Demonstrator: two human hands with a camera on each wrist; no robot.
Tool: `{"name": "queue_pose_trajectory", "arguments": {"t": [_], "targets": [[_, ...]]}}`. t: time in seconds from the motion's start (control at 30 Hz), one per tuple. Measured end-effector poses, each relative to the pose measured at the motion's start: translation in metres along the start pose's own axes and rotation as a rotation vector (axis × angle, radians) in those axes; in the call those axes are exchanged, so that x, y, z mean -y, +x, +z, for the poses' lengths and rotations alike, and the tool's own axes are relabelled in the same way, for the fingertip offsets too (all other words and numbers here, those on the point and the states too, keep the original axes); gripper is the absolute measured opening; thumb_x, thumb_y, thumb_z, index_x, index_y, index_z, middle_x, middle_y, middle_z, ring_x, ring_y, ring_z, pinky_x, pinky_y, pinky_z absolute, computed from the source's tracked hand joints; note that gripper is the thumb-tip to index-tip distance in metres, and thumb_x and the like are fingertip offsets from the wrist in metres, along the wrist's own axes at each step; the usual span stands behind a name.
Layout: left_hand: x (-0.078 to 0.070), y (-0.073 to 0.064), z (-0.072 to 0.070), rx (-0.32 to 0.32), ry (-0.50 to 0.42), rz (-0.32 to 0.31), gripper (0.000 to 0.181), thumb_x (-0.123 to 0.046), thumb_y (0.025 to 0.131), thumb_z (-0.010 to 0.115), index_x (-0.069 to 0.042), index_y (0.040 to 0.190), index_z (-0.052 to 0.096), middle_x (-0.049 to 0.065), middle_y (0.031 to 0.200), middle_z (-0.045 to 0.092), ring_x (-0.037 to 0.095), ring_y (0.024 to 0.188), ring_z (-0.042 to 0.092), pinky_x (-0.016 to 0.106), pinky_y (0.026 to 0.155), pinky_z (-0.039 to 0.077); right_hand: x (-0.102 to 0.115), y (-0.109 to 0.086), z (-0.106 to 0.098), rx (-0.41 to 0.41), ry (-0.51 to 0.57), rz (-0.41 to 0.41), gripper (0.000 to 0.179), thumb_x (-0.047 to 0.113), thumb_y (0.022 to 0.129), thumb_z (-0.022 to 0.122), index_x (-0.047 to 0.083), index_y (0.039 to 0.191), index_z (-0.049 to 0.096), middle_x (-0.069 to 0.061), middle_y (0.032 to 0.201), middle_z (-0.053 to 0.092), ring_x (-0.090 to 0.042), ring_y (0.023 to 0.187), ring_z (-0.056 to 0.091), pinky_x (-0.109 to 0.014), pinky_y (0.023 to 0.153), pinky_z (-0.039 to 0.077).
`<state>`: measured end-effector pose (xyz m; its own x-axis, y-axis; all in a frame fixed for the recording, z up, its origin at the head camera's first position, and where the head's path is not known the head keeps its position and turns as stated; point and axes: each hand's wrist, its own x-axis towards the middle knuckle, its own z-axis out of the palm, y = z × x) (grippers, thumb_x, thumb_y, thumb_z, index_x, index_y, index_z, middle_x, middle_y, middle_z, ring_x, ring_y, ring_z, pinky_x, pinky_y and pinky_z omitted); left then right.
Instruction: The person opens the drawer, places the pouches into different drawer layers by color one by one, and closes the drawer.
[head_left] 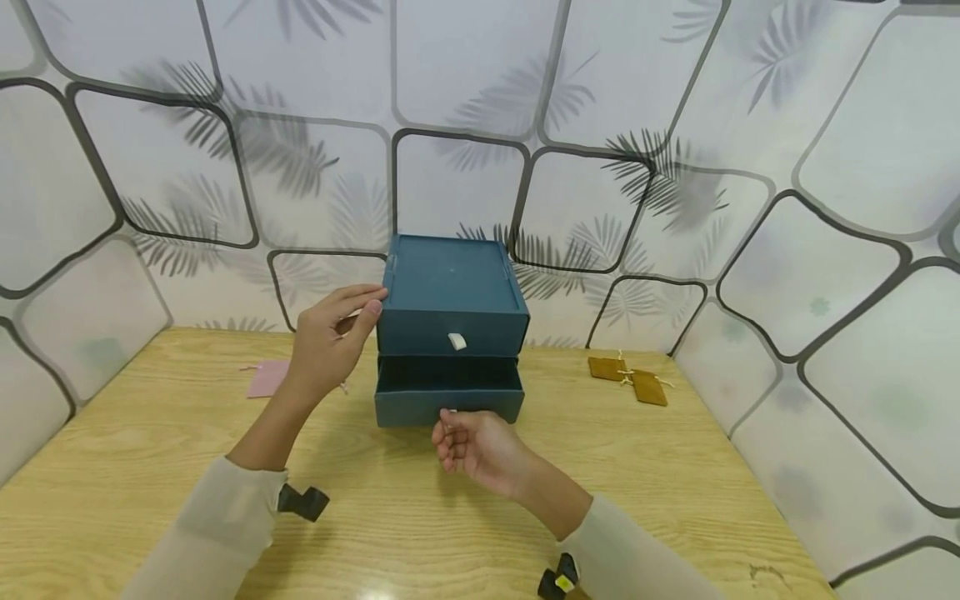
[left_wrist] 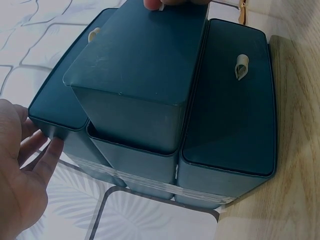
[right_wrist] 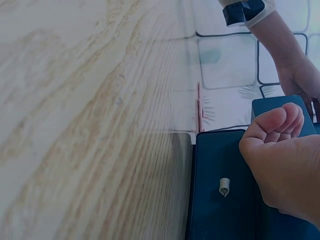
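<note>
A dark blue drawer cabinet (head_left: pixel 453 275) stands on the table against the wall. Its middle drawer (left_wrist: pixel 135 60) is pulled well out, and the part of its inside seen from the head looks dark. My right hand (head_left: pixel 483 450) is at that drawer's front, thumb and curled fingers pinching its small pale pull tab. My left hand (head_left: pixel 330 337) touches the cabinet's upper left edge with fairly straight fingers. The top drawer, with a white pull tab (head_left: pixel 457 341), is closed. Below, the closed bottom drawer (left_wrist: pixel 232 100) shows its own tab in the left wrist view.
A pink pouch (head_left: pixel 267 378) lies left of the cabinet, partly behind the left forearm. Two brown drawstring pouches (head_left: pixel 648 388) lie on the right side of the wooden table (head_left: pixel 637 475). Patterned wall covering (head_left: pixel 465 75) encloses the back and sides.
</note>
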<state>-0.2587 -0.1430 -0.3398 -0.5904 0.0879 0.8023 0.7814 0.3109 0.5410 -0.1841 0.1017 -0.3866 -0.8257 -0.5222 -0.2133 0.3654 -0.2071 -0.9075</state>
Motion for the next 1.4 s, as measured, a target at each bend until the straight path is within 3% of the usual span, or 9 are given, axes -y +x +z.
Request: {"name": "queue_pose_trajectory", "arguments": {"t": [0.67,1.4], "targets": [[-0.001,0.000,-0.001,0.010,0.012,-0.007,0.025,-0.006,0.102,0.063,0.002,0.124,0.073,0.013,0.125,0.069,-0.001,0.105,0.064,0.011,0.085,0.054,-0.003,-0.008,0.003,-0.009,-0.002,0.018,0.033,0.021,0.109,0.048,0.008,0.085,0.068,0.001,0.078,0.064,-0.010,0.068,0.057,-0.022,0.064,0.049],[-0.005,0.001,-0.001,0.000,-0.007,-0.010,0.025,0.001,0.100,0.064,0.001,0.123,0.074,0.012,0.124,0.070,-0.003,0.104,0.064,0.010,0.085,0.053,-0.009,-0.016,0.008,-0.017,-0.036,0.022,0.033,0.022,0.108,0.050,0.008,0.083,0.067,0.001,0.076,0.064,-0.009,0.066,0.058,-0.021,0.062,0.049]]}}
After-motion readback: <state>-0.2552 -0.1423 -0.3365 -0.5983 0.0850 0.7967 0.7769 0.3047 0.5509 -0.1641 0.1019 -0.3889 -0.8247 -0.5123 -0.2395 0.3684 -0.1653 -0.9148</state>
